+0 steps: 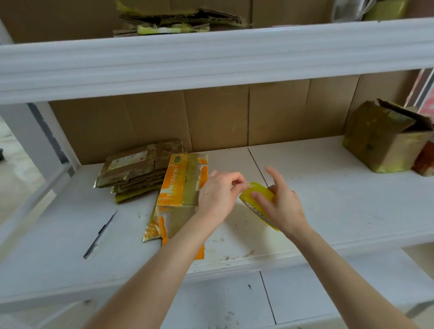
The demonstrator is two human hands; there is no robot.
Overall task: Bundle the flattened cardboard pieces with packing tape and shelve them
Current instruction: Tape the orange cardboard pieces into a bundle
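Gripping the yellow tape roll point(258, 201) above the white middle shelf point(336, 192), the right hand point(280, 206) wraps its fingers round it, index finger raised. The left hand point(219, 193) pinches the loose tape end just beside the roll. To the left lie an orange-and-white flattened piece point(178, 190) and, farther back, a stack of brown flattened cardboard point(134, 174). A bundle point(174, 21) rests on the upper shelf.

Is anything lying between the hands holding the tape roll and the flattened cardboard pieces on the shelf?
Nothing visible. The left hand and right hand hold the yellow tape roll right beside the orange flattened cardboard; only bare shelf lies around them. The knife sits off left.
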